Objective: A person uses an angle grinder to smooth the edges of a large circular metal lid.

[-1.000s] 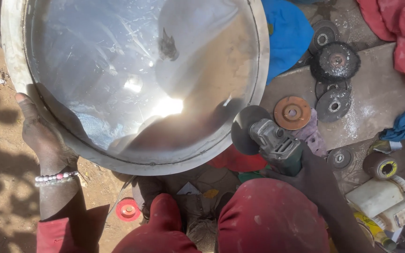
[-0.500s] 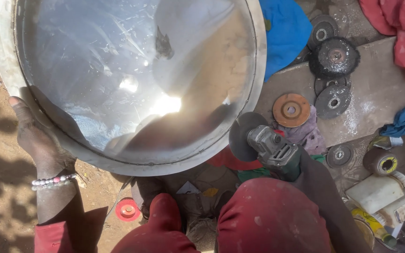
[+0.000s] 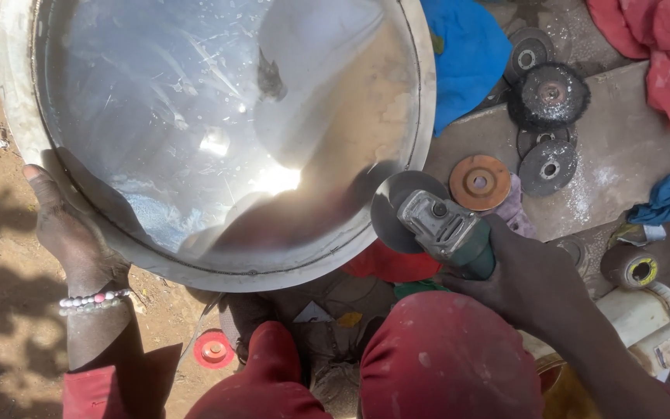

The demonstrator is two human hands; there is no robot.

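Note:
A large round shiny metal bowl (image 3: 219, 132) fills the upper left, tilted toward me and reflecting the sun. My left hand (image 3: 63, 233) grips its lower left rim from underneath; a bead bracelet is on that wrist. My right hand (image 3: 533, 279) holds a green and grey angle grinder (image 3: 440, 229) by its body. The grinder's dark disc (image 3: 389, 209) sits right at the bowl's lower right rim; I cannot tell if it touches. My red-clothed knees (image 3: 443, 365) are below.
Several grinding discs and a wire wheel (image 3: 548, 93) lie on a stone slab at right, with an orange disc (image 3: 478, 182) nearest the grinder. Blue cloth (image 3: 467, 54) and red cloth (image 3: 653, 46) lie behind. White plastic containers (image 3: 645, 318) stand lower right. A small red disc (image 3: 212, 349) lies on the dirt.
The angle grinder in my right hand has moved left, closer to the bowl's lower right rim. The bowl has shifted slightly in my left hand's grip.

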